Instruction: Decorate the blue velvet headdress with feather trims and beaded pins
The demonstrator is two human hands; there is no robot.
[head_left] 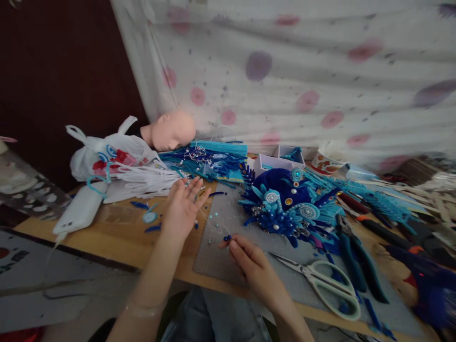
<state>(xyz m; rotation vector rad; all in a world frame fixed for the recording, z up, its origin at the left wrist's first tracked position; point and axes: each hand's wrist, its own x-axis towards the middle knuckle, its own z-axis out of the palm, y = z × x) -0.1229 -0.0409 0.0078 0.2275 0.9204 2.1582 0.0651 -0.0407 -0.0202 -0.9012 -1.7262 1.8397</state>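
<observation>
My right hand (247,256) pinches dark blue beads (227,238) between thumb and forefinger, over the front of the grey mat (213,251). From the beads a thin clear thread (210,220) runs up and left to my left hand (183,206). That hand is raised above the wooden table, palm up, its fingers spread and slightly curled, with the thread passing by them. Right of both hands sits a blue ornamented headpiece (281,204) with pearls and gems. Small pale beads (216,214) lie on the mat between the hands.
Scissors (320,280), pliers (359,256) and a blue glue gun (423,280) lie at the right. Blue tassels (213,159), a mannequin head (173,130) and a plastic bag (107,156) are behind. A white power bank (80,209) lies at the left.
</observation>
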